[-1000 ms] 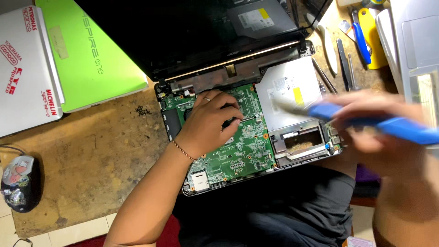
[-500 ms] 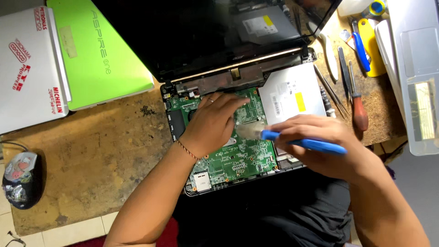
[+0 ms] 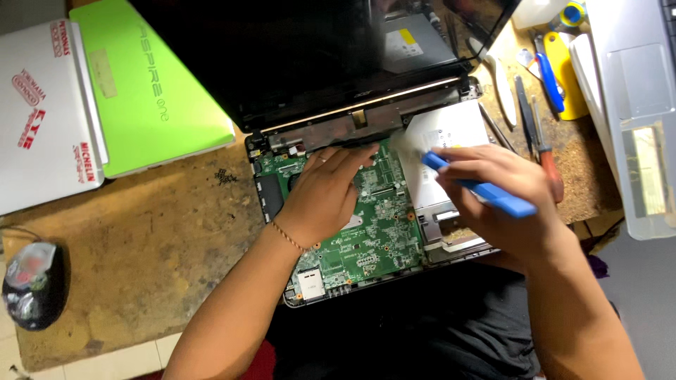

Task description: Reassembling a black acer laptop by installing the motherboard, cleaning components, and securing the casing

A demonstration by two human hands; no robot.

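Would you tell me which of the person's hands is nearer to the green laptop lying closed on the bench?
Left. The left hand rests on the green circuit board, closer to the green laptop; the right hand, holding a blue brush, is farther away.

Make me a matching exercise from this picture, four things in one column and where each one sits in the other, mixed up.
Things:
1. green circuit board
2. blue brush
3. green laptop
4. computer mouse

Places:
A. held in the right hand
B. at the table's left edge
C. under the left hand
D. closed, upper left, beside a white laptop

Pairs: 1-C, 2-A, 3-D, 4-B
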